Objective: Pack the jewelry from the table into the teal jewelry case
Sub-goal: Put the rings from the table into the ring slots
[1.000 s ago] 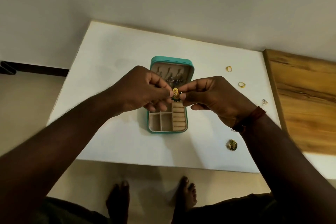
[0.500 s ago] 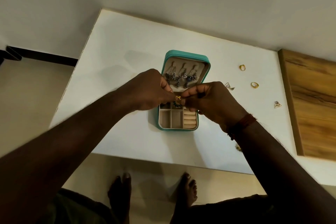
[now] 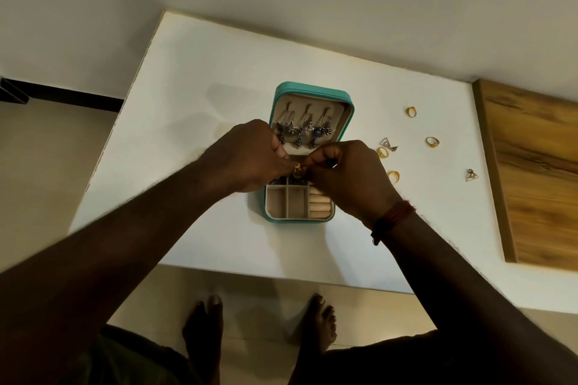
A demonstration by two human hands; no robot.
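Left hand [image 3: 250, 159], right hand [image 3: 347, 178] pinching one gold earring [image 3: 297, 167], above one teal case [image 3: 312, 91] — four gold rings [image 3: 432, 141], two triangular charms [image 3: 471, 175]

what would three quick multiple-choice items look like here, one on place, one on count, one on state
1. The loose rings lie: A left of the case; B right of it; C inside it.
2. Triangular pieces on the table: A two; B five; C none.
3. The gold piece is: A lying on the table; B in a compartment; C pinched by the left hand and right hand.
Key: B, they sit on the table right of the case; A, one by the rings, one farther right; C, both hands' fingertips meet on it.
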